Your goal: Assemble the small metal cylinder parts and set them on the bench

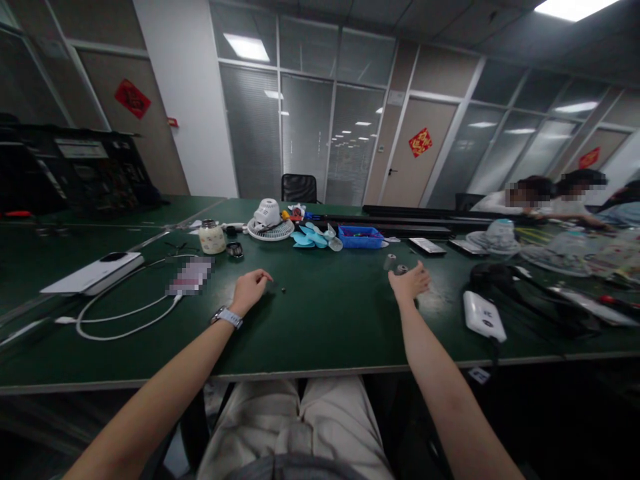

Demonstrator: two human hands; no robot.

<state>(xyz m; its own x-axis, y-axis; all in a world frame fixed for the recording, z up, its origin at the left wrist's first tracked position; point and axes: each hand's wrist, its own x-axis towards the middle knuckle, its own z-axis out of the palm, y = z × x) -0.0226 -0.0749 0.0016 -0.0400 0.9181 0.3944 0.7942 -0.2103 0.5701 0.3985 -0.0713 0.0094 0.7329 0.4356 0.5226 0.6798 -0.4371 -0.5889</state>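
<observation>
My left hand, with a watch on its wrist, rests low over the green table. Its fingers are curled together, and whatever may be inside them is hidden. A tiny dark piece lies on the table just right of its fingertips. My right hand reaches forward with thumb and fingers apart. Just beyond its thumb is a small grey metal cylinder, partly covered by the hand. A second grey cylinder stands upright a little farther left, apart from the hand.
Farther back are a white fan housing, light-blue fan blades and a blue tray. A phone, cable, jar and white box lie left. A white power bank lies right. Other people sit at the far right.
</observation>
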